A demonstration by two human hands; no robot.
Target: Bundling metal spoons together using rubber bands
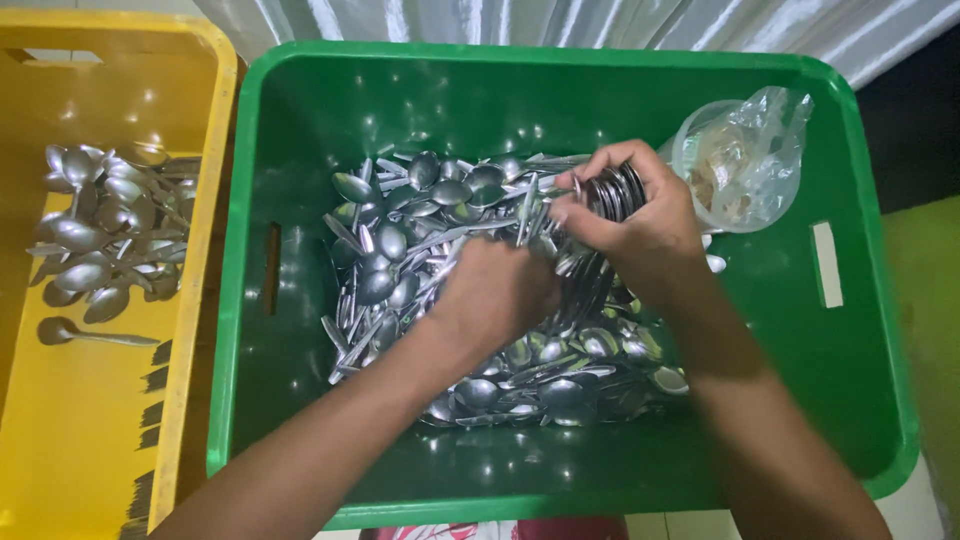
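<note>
Sorting spoons, two crates side by side. Right hand (640, 215) clamps a stacked bundle of spoons (612, 192), bowls nested, fingers curled tight over the top of the stack and thumb pressed in from the near side. Left hand (497, 293) is knuckles-up, fingers tucked down into the loose spoon pile (470, 280); what the fingertips pinch is hidden under the hand, so it cannot be told.

Judgement on doing it well: each new spoon should go in with its bowl facing the same way as the bundle, slid in at the thumb side so the grip never has to loosen; handles kept parallel, or the stack will fan and slip.

Pose: both forearms come in from the near edge and converge, wrists bent down, right hand raised just above the pile, left hand low in it.

Beyond the right fingers, a clear plastic bag (745, 155) lies against the green crate (560, 65) wall. Well off to the left of the left hand, a yellow crate (90, 440) holds a smaller heap of spoons (105, 235).
</note>
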